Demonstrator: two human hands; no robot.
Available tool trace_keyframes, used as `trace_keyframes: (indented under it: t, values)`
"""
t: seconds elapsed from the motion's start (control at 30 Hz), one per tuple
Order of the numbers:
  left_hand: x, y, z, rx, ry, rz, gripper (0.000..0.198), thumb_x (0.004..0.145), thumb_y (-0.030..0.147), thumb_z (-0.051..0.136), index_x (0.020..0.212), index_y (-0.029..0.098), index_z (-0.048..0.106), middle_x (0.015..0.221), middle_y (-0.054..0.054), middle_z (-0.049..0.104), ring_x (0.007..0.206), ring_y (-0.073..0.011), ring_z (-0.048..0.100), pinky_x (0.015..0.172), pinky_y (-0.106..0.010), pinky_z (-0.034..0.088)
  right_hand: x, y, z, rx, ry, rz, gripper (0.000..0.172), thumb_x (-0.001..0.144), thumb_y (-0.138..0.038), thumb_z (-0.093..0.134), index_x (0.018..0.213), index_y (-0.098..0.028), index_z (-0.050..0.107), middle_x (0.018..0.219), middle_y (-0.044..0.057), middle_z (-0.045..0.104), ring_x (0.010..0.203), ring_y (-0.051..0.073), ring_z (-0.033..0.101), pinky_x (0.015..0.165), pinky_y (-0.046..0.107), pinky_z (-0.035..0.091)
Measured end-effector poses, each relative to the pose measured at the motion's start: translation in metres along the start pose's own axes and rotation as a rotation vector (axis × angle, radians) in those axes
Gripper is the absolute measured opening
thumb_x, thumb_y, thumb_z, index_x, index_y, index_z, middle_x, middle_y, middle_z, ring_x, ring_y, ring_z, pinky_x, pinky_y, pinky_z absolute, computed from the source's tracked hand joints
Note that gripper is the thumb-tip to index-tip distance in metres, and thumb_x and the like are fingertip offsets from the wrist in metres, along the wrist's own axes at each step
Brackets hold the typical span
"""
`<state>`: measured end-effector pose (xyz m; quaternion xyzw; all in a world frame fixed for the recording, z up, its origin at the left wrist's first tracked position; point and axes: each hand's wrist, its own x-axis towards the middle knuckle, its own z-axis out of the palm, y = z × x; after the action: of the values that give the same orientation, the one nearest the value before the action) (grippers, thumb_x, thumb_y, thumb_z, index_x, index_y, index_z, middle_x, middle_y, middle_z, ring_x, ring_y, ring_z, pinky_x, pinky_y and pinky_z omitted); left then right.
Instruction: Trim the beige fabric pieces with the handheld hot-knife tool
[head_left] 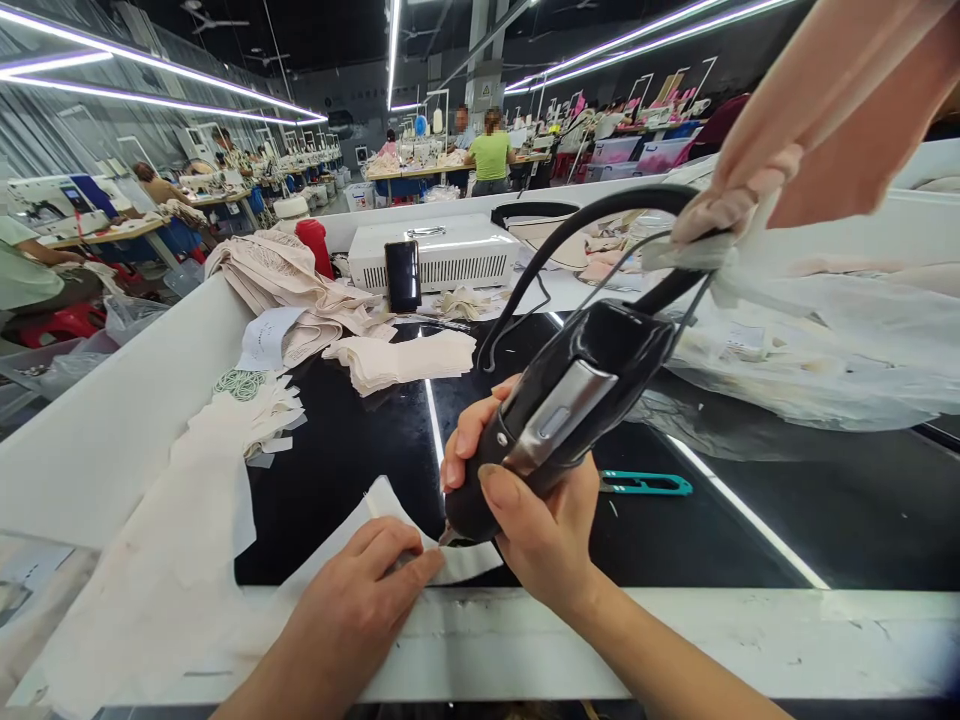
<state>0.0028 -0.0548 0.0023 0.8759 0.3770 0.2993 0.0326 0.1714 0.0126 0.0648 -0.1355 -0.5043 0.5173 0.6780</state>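
Observation:
My right hand (540, 510) is wrapped round a black corded hand tool (570, 390) with a silver lever on its side. The tool tilts down to the left, its small metal tip at a white fabric piece (381, 505) on the black tabletop. My left hand (367, 580) has its fingers and thumb closed on that fabric, just left of the tip. Part of the fabric lies hidden under the left hand. Right of the tool lies a pair of teal thread snips (646, 484).
Stacked cream fabric pieces (405, 360) lie ahead, and more fabric (172, 500) covers the left side. A phone (403, 275) leans on a white vented box (450, 245). The tool's cord hangs from tied pink cloth (750, 190). Clear plastic (810, 350) lies right; people work beyond.

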Motion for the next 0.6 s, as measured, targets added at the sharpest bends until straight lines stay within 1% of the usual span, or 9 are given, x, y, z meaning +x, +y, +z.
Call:
trace_keyframes:
  t: [0.1, 0.2, 0.27, 0.43, 0.53, 0.6]
  values:
    - [-0.002, -0.001, 0.003, 0.009, 0.014, -0.006, 0.029, 0.106, 0.005, 0.046, 0.123, 0.014, 0.067, 0.101, -0.01, 0.068, 0.093, -0.0209, 0.068, 0.079, -0.03, 0.063, 0.001, 0.003, 0.003, -0.006, -0.009, -0.013, 0.033, 0.087, -0.027, 0.081, 0.11, -0.027, 0.057, 0.083, -0.005, 0.067, 0.062, 0.01, 0.061, 0.055, 0.024, 0.055]
    - [-0.003, -0.002, 0.005, -0.003, 0.021, -0.002, 0.028, 0.106, 0.006, 0.046, 0.124, 0.015, 0.066, 0.101, -0.01, 0.068, 0.094, -0.0215, 0.068, 0.079, -0.031, 0.064, 0.002, 0.004, 0.005, -0.023, -0.005, 0.008, 0.031, 0.088, -0.022, 0.076, 0.112, -0.026, 0.057, 0.084, -0.005, 0.068, 0.062, 0.01, 0.064, 0.057, 0.025, 0.057]
    - [-0.003, -0.002, 0.005, -0.006, 0.029, 0.002, 0.027, 0.106, 0.007, 0.046, 0.124, 0.015, 0.066, 0.1, -0.01, 0.068, 0.093, -0.0211, 0.068, 0.079, -0.03, 0.063, 0.003, 0.004, 0.006, -0.035, 0.001, 0.019, 0.03, 0.089, -0.021, 0.075, 0.111, -0.026, 0.057, 0.083, -0.005, 0.068, 0.062, 0.011, 0.064, 0.057, 0.025, 0.058]
    - [-0.003, -0.003, 0.004, 0.004, 0.026, -0.001, 0.025, 0.107, 0.008, 0.047, 0.121, 0.014, 0.067, 0.098, -0.01, 0.068, 0.091, -0.0205, 0.068, 0.078, -0.029, 0.063, 0.007, 0.008, 0.01, -0.04, 0.011, -0.011, 0.033, 0.084, -0.024, 0.079, 0.105, -0.027, 0.054, 0.081, -0.006, 0.066, 0.058, 0.011, 0.06, 0.052, 0.025, 0.054]
    - [-0.004, -0.003, 0.007, 0.008, 0.039, -0.005, 0.026, 0.107, 0.008, 0.046, 0.122, 0.015, 0.066, 0.101, -0.01, 0.068, 0.093, -0.0208, 0.068, 0.078, -0.029, 0.063, 0.007, 0.011, 0.012, -0.077, 0.01, -0.008, 0.032, 0.085, -0.023, 0.077, 0.106, -0.027, 0.054, 0.081, -0.005, 0.066, 0.057, 0.011, 0.061, 0.053, 0.025, 0.056]
    - [-0.004, -0.003, 0.009, 0.004, 0.051, -0.006, 0.026, 0.108, 0.01, 0.045, 0.121, 0.016, 0.066, 0.1, -0.01, 0.068, 0.092, -0.0204, 0.069, 0.077, -0.029, 0.063, 0.006, 0.012, 0.012, -0.105, 0.009, 0.022, 0.03, 0.087, -0.024, 0.075, 0.107, -0.027, 0.054, 0.082, -0.005, 0.066, 0.058, 0.012, 0.063, 0.055, 0.026, 0.057]
